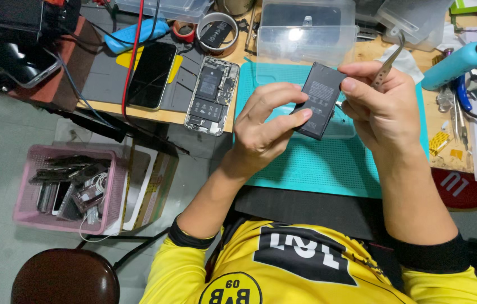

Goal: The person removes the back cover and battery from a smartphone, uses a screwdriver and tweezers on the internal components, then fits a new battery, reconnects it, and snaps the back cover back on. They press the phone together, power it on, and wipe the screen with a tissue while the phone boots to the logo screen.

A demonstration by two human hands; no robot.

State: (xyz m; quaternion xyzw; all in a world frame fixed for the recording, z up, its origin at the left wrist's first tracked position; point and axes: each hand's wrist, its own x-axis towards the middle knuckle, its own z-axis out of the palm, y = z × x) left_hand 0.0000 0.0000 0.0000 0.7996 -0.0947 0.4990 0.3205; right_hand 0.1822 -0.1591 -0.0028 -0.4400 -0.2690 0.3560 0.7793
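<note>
Both forearms rise bare from black cuffs under yellow sleeves and converge toward the middle. The left hand (263, 129) is turned palm-down, its fingers (283, 121) stretched forward and slightly spread, thumb tip pressing rightward. The right hand (382, 110) is curled, thumb (362, 85) extended leftward opposite the left fingertips, forefinger bent above it, the remaining fingers folded in.
</note>
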